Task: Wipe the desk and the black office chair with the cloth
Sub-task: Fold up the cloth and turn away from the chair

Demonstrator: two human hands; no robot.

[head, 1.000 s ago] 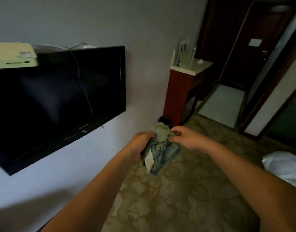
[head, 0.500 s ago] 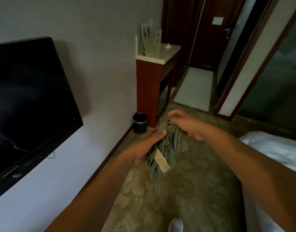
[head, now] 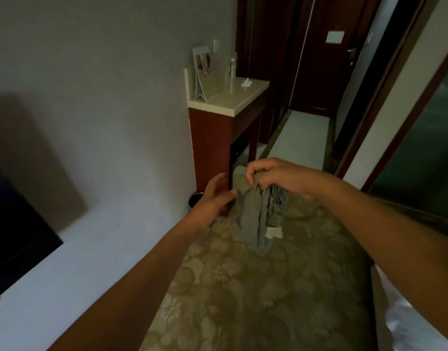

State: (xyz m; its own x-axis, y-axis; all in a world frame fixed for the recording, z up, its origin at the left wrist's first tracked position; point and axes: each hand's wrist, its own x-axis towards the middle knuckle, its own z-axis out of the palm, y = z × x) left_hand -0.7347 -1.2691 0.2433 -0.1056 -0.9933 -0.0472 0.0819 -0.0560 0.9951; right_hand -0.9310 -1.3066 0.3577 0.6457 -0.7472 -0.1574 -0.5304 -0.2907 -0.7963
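Note:
A grey-green cloth with a white label hangs bunched in front of me, above the carpet. My right hand grips its top edge, fingers curled round the fabric. My left hand is just left of the cloth with fingers straight, fingertips touching or nearly touching its edge. A narrow red-brown desk with a pale top stands against the wall ahead. No black office chair is in view.
A card stand and small items sit on the desk top. A black bin stands on the floor beside the desk. A wall television is at the left, a white bed edge at the right, a doorway ahead.
The view has swung right and moved toward the desk; the television has slid off to the left. My left hand has let go of the cloth, which now hangs from my right hand.

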